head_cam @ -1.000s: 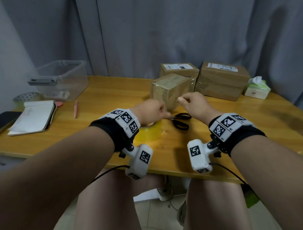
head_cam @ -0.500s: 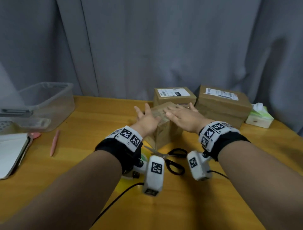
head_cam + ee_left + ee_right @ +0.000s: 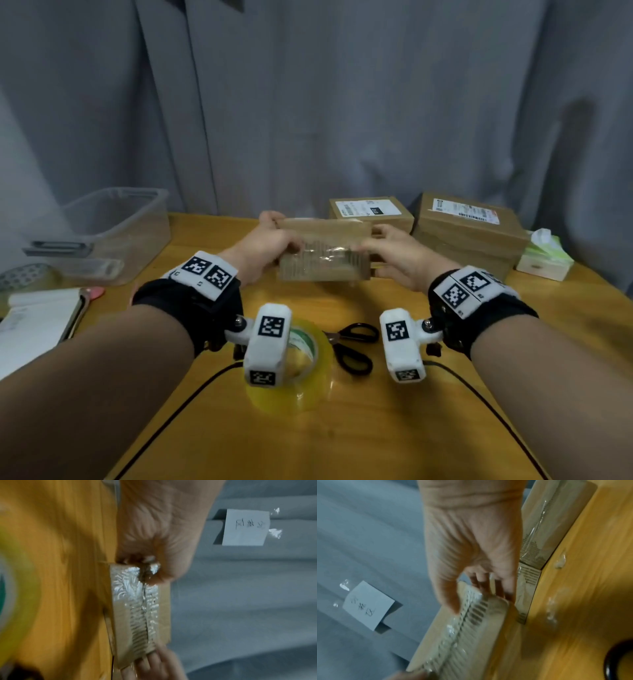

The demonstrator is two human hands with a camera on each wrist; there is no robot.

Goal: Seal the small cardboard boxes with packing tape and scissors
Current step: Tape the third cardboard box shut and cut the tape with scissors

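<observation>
Both hands hold a small cardboard box (image 3: 323, 253) by its ends, just above the table, its long side across me. Clear tape runs over the seam on the face toward me (image 3: 137, 608). My left hand (image 3: 274, 236) grips the left end, thumb on the taped face (image 3: 154, 566). At the right end my right hand (image 3: 387, 250) has its thumb in front and fingers behind (image 3: 479, 588). The yellow tape roll (image 3: 301, 363) lies flat on the table under my left wrist. Black-handled scissors (image 3: 352, 346) lie just right of it.
Two larger labelled boxes (image 3: 370, 212) (image 3: 469, 236) stand at the back, with a tissue box (image 3: 544, 257) to their right. A clear plastic tub (image 3: 109, 233) and a notebook (image 3: 34, 322) are at the left. Grey curtain behind carries a paper note (image 3: 245, 527).
Half a second ago both hands lay flat on the box as it stood on the table. Now they grip its ends, and it is turned lengthwise and raised.
</observation>
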